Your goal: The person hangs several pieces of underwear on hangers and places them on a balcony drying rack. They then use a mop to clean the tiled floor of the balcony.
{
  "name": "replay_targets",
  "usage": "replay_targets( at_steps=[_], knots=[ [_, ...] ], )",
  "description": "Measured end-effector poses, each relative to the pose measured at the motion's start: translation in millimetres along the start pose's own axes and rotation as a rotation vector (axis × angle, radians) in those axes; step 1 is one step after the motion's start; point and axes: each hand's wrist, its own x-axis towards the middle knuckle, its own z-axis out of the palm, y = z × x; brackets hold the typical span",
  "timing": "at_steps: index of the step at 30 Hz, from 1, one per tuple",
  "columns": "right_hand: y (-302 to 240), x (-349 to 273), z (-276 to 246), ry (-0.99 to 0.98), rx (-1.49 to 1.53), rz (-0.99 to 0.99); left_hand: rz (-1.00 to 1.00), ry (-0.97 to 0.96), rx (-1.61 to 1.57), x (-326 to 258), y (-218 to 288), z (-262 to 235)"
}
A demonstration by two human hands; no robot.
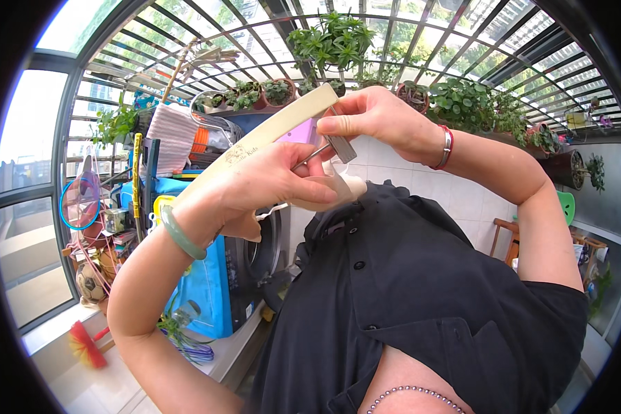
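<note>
A cream clothes hanger [283, 117] with a silver hook [199, 105] is held slantwise in front of my chest. Below its upper end is a grey metal clip [342, 149] on a thin rod. My left hand [272, 176] is closed, with its fingers curled round the rod under the hanger. My right hand [376, 124] pinches the hanger's upper end, close to the clip. Some beige material [348, 186] shows beneath my left fingers, and a similar beige piece [245, 226] with a white cord hangs below that hand. What these beige parts belong to is hidden.
Potted plants [462, 107] line the barred window. At left are a pink striped cloth [169, 134], a blue bag [210, 290], a yellow pole [137, 183], a football [90, 283] and a red brush [87, 345]. A wooden chair [507, 238] and green chair back [566, 205] stand right.
</note>
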Motion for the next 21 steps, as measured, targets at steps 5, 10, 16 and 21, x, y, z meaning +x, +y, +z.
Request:
replay_targets(
  at_steps=[5, 10, 16, 21],
  knots=[
    [13, -11, 7, 0.033, 0.111, -0.026, -0.120, -0.018, -0.119, 2, -3, 14],
    [38, -23, 12, 0.024, 0.196, 0.064, -0.194, -0.045, -0.362, 8, -25, 40],
    [44, -31, 3, -0.037, 0.198, 0.128, -0.211, -0.033, -0.377, 24, -39, 64],
    [46, -38, 2, 0.004, 0.236, 0.154, -0.081, -0.047, -0.400, 29, -38, 72]
  ],
)
